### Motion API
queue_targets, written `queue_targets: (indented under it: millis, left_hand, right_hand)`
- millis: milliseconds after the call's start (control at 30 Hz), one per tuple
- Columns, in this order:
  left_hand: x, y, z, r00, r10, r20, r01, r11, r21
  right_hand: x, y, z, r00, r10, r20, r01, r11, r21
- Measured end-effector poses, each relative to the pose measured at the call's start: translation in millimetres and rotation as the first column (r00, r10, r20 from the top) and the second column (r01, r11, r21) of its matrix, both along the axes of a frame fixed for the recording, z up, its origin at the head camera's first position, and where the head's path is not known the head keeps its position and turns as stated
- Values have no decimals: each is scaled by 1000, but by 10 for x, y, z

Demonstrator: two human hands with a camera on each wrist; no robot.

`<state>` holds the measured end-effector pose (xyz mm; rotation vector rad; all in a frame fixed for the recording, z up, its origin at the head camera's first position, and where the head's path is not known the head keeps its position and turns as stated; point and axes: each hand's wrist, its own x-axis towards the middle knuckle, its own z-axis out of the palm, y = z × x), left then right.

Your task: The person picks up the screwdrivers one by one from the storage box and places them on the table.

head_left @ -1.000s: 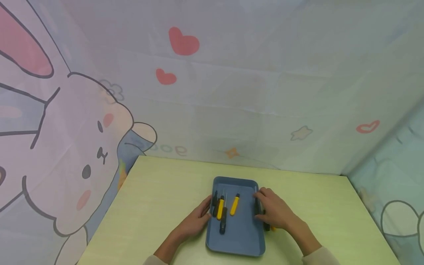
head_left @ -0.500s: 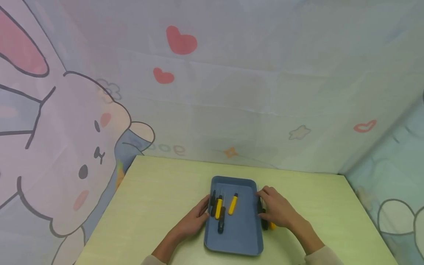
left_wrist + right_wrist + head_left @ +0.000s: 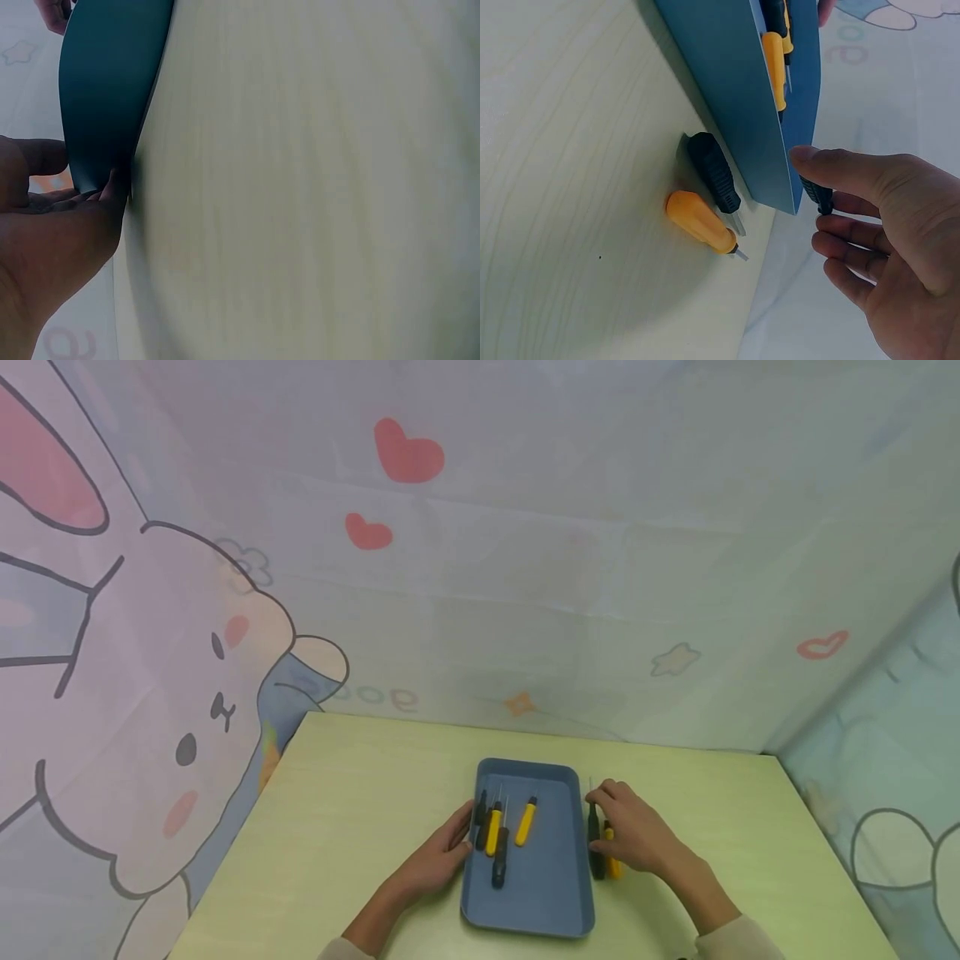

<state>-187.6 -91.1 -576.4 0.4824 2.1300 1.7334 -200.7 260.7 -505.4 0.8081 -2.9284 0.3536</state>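
Note:
My right hand [image 3: 633,828] pinches a black screwdriver [image 3: 817,195] between thumb and fingers, just outside the right wall of the blue-grey tray [image 3: 536,910]. In the head view this screwdriver points its thin shaft away from me. Below the hand, another black screwdriver [image 3: 714,172] and a yellow screwdriver [image 3: 701,221] lie side by side on the table along the tray. My left hand [image 3: 438,858] grips the tray's left side, thumb at the rim and fingers along the wall. Inside the tray lie a yellow screwdriver [image 3: 527,823] and a cluster of black and yellow ones, including a large black screwdriver [image 3: 501,858].
The tray stands on a light wooden table [image 3: 367,793], near its middle. Behind the table hangs a printed cloth backdrop [image 3: 540,610] with hearts and a large rabbit, and it continues along both sides.
My right hand has moved rightward with the black screwdriver, from over the tray's right rim to outside it, uncovering more of the screwdrivers on the table. The left hand stays at the tray.

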Motion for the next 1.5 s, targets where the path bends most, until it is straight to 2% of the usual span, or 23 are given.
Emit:
queue_targets:
  millis: [633, 1267, 1500]
  left_hand:
    - [37, 3, 46, 1000, 7, 6, -7, 1000, -11]
    - [20, 20, 77, 1000, 12, 2, -12, 1000, -17]
    - [25, 19, 60, 1000, 19, 16, -19, 999, -30]
  right_hand:
    - [10, 109, 7, 998, -51, 38, 52, 998, -40]
    - [-24, 215, 18, 999, -44, 23, 45, 998, -44]
    - [-42, 272, -36, 998, -48, 28, 50, 996, -70]
